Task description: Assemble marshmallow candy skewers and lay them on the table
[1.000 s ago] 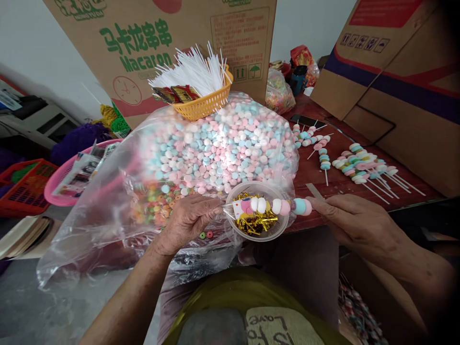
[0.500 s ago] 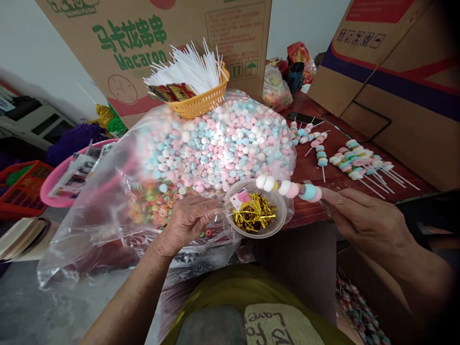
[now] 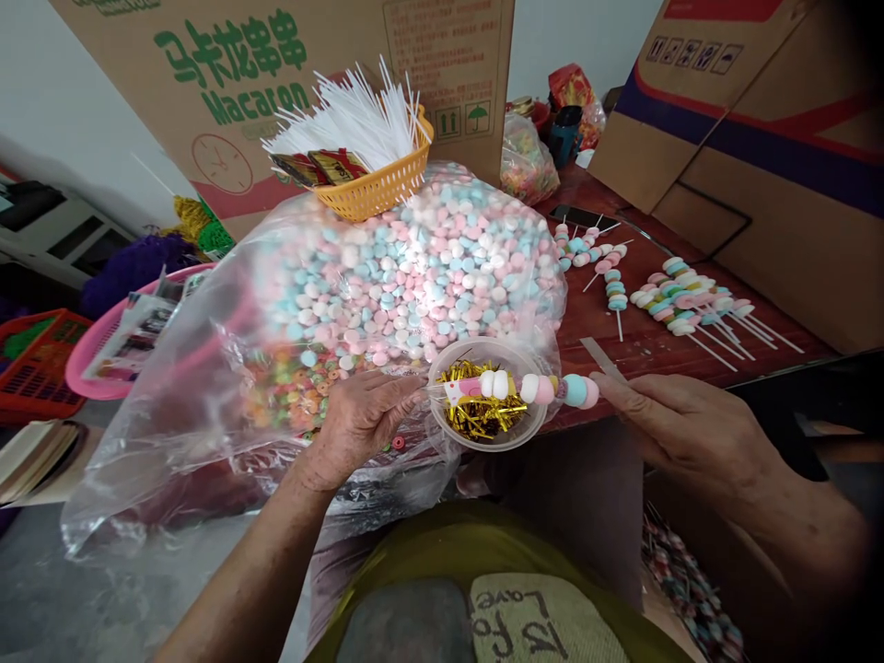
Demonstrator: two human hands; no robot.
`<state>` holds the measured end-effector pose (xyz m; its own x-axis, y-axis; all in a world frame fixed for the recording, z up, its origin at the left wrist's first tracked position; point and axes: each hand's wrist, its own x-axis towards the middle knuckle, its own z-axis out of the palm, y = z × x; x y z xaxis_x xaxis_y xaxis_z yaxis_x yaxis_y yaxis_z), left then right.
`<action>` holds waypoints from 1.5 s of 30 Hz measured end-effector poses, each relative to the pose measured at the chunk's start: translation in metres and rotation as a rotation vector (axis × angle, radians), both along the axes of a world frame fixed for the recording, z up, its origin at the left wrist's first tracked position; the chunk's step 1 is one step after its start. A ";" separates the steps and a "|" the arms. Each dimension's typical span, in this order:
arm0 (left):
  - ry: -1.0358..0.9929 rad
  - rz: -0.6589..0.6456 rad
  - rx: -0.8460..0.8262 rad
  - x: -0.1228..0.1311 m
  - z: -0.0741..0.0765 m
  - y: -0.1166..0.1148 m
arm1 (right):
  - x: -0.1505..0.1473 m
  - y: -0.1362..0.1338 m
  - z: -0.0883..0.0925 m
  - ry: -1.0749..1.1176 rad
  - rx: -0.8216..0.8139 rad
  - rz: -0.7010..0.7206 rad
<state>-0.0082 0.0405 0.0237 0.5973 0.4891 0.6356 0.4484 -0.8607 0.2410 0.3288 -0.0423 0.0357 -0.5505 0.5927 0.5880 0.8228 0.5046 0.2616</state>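
My left hand (image 3: 369,414) pinches the end of a small clear bag with a pink print (image 3: 464,390), over the round plastic tub (image 3: 533,433). Strips of gold twist tie (image 3: 487,419) fill the tub. A candy skewer (image 3: 535,389) of white, pink, blue and brown pieces lies level, its left end at the bag's printed part; whether it is inside, I cannot tell. At the skewer's right end, my right hand (image 3: 691,419) has its fingers closed. A flat, pale strip (image 3: 602,357) sticks out beside those fingertips.
A large clear bag of pastel candies (image 3: 414,267) covers the middle. On it stands a yellow basket (image 3: 377,189) of white sticks. Finished skewers (image 3: 691,299) lie on the red table (image 3: 594,318) at right. Cardboard boxes (image 3: 331,55) rise behind; a pink basket (image 3: 87,378) is at left.
The candy skewer has moved left and slightly down with my right hand, its left end now meeting the printed bag. The pale strip now shows beside my right fingertips. The view has shifted a little.
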 end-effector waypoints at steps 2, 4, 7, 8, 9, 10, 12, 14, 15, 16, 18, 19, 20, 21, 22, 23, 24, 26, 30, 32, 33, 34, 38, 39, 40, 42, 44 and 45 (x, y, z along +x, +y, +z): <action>-0.023 -0.017 -0.018 0.000 -0.002 -0.001 | 0.003 -0.001 -0.002 0.037 -0.028 -0.047; -0.062 -0.028 -0.064 0.000 -0.004 -0.002 | 0.005 -0.003 -0.005 0.088 -0.064 -0.091; -0.128 -0.038 -0.132 0.001 -0.005 -0.004 | 0.004 -0.004 -0.009 0.136 -0.042 -0.116; -0.140 -0.051 -0.148 0.001 -0.004 -0.005 | 0.002 -0.003 -0.010 0.146 -0.029 -0.123; -0.145 -0.070 -0.158 0.001 -0.004 -0.006 | -0.001 -0.003 -0.011 0.153 -0.018 -0.127; -0.146 -0.086 -0.165 0.001 -0.003 -0.006 | -0.003 -0.002 -0.012 0.155 -0.010 -0.128; -0.137 -0.100 -0.151 0.002 -0.002 -0.006 | -0.008 -0.001 -0.015 0.134 0.003 -0.115; -0.126 -0.083 -0.120 0.002 -0.002 -0.005 | -0.011 -0.001 -0.016 0.105 0.024 -0.094; -0.117 -0.070 -0.097 0.001 -0.001 -0.004 | -0.012 -0.001 -0.017 0.098 0.030 -0.085; -0.099 -0.056 -0.071 0.000 -0.001 -0.004 | -0.012 -0.001 -0.017 0.097 0.027 -0.077; -0.042 -0.019 -0.004 -0.001 -0.001 -0.002 | -0.011 -0.003 -0.016 0.092 0.015 -0.061; -0.005 0.007 0.035 -0.001 0.000 -0.002 | -0.011 -0.003 -0.015 0.086 0.003 -0.053; 0.032 0.033 0.072 -0.001 0.000 -0.001 | -0.010 -0.004 -0.015 0.081 -0.011 -0.045; 0.067 0.060 0.101 0.000 0.000 -0.002 | -0.009 -0.005 -0.015 0.076 -0.024 -0.039; 0.095 0.085 0.122 0.001 0.000 -0.002 | -0.008 -0.006 -0.016 0.071 -0.034 -0.040; 0.114 0.106 0.136 0.002 0.000 -0.002 | -0.008 -0.007 -0.017 0.067 -0.042 -0.044; 0.122 0.124 0.141 0.003 0.000 -0.003 | -0.008 -0.008 -0.018 0.067 -0.046 -0.055; 0.109 0.146 0.132 0.005 -0.001 -0.003 | -0.007 -0.011 -0.021 0.086 -0.062 -0.067; 0.011 0.094 0.039 0.005 -0.005 -0.005 | -0.012 -0.014 -0.025 0.375 -0.217 -0.065; -0.082 0.041 -0.088 0.006 -0.006 -0.007 | -0.019 -0.011 -0.026 0.732 -0.343 -0.088; -0.128 0.014 -0.175 0.007 -0.006 -0.008 | -0.024 -0.007 -0.026 0.945 -0.417 -0.102; -0.167 -0.009 -0.263 0.009 -0.006 -0.010 | -0.031 -0.002 -0.027 1.155 -0.499 -0.114; -0.235 -0.106 -0.453 0.019 -0.002 -0.018 | -0.072 0.025 -0.030 1.673 -0.895 0.005; -0.239 -0.120 -0.470 0.022 -0.001 -0.019 | -0.084 0.031 -0.031 1.715 -1.000 0.075; -0.233 -0.129 -0.496 0.024 0.000 -0.021 | -0.096 0.036 -0.032 1.729 -1.090 0.142; -0.203 -0.114 -0.579 0.028 0.000 -0.024 | -0.116 0.042 -0.033 1.730 -1.164 0.207; -0.199 -0.077 -0.682 0.031 -0.004 -0.027 | -0.131 0.045 -0.033 1.725 -1.098 0.186; -0.224 -0.053 -0.724 0.033 -0.007 -0.028 | -0.136 0.045 -0.033 1.721 -1.041 0.161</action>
<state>0.0243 0.0124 0.0164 0.5258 0.8047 0.2756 0.2848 -0.4719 0.8344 0.1924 0.0032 0.0026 0.0291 0.9995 -0.0110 -0.2109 -0.0046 -0.9775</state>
